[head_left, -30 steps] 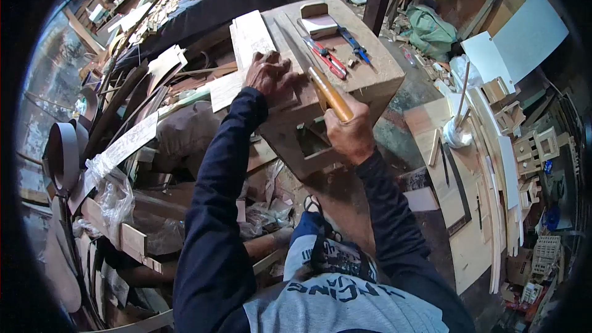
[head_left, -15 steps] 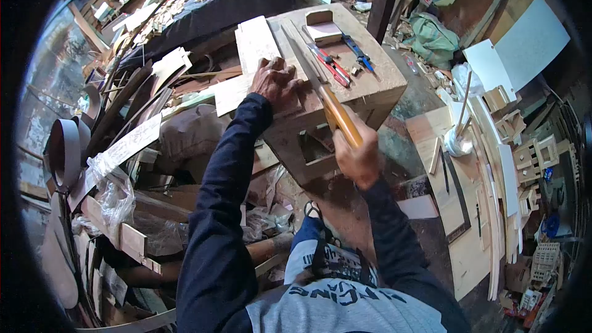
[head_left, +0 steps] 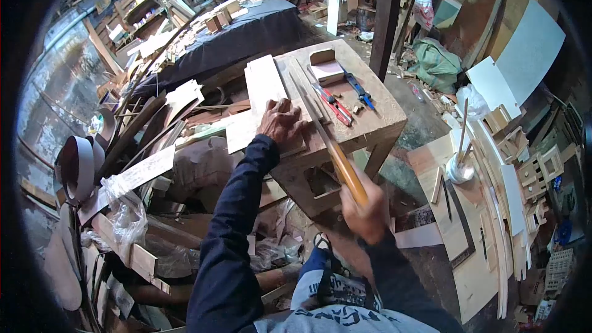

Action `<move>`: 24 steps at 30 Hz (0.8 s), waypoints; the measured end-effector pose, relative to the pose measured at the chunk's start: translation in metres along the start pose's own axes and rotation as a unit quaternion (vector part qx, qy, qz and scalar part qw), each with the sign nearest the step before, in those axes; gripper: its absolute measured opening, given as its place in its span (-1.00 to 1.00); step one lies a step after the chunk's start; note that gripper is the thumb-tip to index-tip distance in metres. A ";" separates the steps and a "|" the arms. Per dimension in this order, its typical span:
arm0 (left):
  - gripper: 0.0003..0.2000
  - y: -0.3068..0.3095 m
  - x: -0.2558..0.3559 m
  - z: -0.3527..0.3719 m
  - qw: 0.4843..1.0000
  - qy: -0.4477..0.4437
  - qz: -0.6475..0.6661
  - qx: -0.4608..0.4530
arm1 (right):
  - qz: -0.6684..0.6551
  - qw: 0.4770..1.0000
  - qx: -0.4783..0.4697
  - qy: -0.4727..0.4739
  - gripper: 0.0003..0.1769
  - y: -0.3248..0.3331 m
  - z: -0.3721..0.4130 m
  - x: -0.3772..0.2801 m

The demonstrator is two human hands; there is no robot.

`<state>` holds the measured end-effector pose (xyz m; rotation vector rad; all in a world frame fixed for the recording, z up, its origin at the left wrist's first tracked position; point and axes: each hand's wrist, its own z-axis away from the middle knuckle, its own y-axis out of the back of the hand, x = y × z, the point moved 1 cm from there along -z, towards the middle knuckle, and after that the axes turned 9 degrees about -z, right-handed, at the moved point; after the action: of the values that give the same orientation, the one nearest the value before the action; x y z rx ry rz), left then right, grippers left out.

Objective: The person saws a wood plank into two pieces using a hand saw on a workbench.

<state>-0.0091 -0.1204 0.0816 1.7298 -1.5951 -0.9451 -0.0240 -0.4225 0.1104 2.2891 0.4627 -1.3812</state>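
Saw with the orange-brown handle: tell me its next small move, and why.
Probably slide the saw forward, away from the body: the right hand grips its handle out past the bench's near edge, its far end lies over the top, and the left hand rests on wood beside it.

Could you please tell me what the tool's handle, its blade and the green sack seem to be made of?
Handle: probably varnished wood, from its warm orange-brown colour and sheen.
Blade: likely metal, being long, thin and greyish; its finish is unclear.
Green sack: perhaps woven plastic, fairly dull, as it slumps in soft creases.
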 end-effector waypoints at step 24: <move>-0.65 0.010 0.003 -0.006 0.998 0.034 0.014 -0.048 | -0.080 0.996 -0.008 -0.026 -0.43 -0.019 -0.037 0.027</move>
<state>-0.0100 -0.1244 0.0925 1.6525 -1.5023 -0.9237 0.0066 -0.3856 0.0980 2.2391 0.6507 -1.5019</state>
